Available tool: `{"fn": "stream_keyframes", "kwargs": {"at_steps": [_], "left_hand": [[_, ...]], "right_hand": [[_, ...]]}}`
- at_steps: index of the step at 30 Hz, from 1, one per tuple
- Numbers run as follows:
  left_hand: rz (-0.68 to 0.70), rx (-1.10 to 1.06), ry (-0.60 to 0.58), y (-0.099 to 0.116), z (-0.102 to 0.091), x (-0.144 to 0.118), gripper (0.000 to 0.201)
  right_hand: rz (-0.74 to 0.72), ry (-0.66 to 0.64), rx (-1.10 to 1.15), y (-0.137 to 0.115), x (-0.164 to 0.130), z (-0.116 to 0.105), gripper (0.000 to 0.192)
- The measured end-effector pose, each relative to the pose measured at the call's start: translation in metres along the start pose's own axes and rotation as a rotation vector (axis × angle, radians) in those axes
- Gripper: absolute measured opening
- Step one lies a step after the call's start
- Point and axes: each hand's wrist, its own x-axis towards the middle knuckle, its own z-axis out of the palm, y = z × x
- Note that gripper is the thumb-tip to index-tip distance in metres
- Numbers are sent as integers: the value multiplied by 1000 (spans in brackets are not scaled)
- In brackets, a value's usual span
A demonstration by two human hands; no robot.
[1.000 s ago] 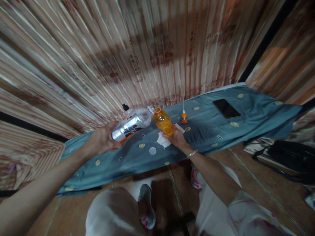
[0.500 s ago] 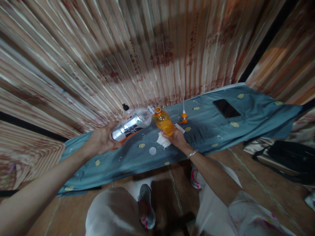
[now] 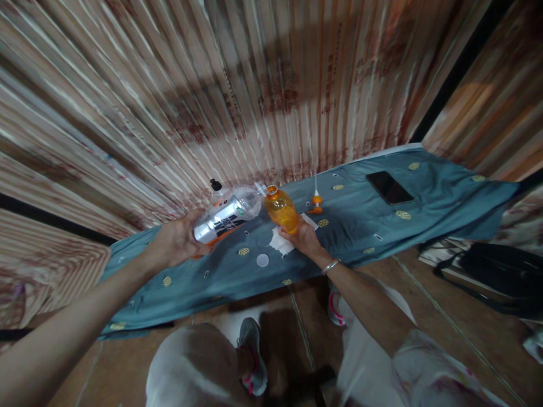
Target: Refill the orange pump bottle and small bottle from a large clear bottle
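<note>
My left hand (image 3: 180, 240) is closed round the base of a clear plastic bottle (image 3: 229, 215) with a silver label. The bottle is tipped to the right, its neck close by the mouth of an orange see-through bottle (image 3: 280, 208). Whether the two touch I cannot tell. My right hand (image 3: 303, 234) grips the lower part of the orange bottle, which leans left and holds some liquid. Crumpled white tissue (image 3: 280, 243) lies under that hand. An orange pump top (image 3: 317, 202) with its tube is on the cloth just beyond.
A blue-green cloth (image 3: 360, 226) covers the narrow table. On it lie a black phone (image 3: 389, 187) and a round white disc (image 3: 262, 260). A black pump top (image 3: 216, 185) shows behind the clear bottle. A black bag (image 3: 496, 277) sits low on the right.
Both hands and both bottles hold nearly the same position. The whole view has shifted very slightly.
</note>
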Motion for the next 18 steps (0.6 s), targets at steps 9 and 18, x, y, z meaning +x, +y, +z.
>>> {"fn": "stream_keyframes", "kwargs": {"at_steps": [9, 18], "left_hand": [[-14, -100, -53, -1, -3, -2, 87], [-11, -44, -14, -1, -2, -1, 89]], "right_hand": [[-30, 5, 5, 0, -1, -1, 57], [-20, 7, -16, 2, 0, 2, 59]]}}
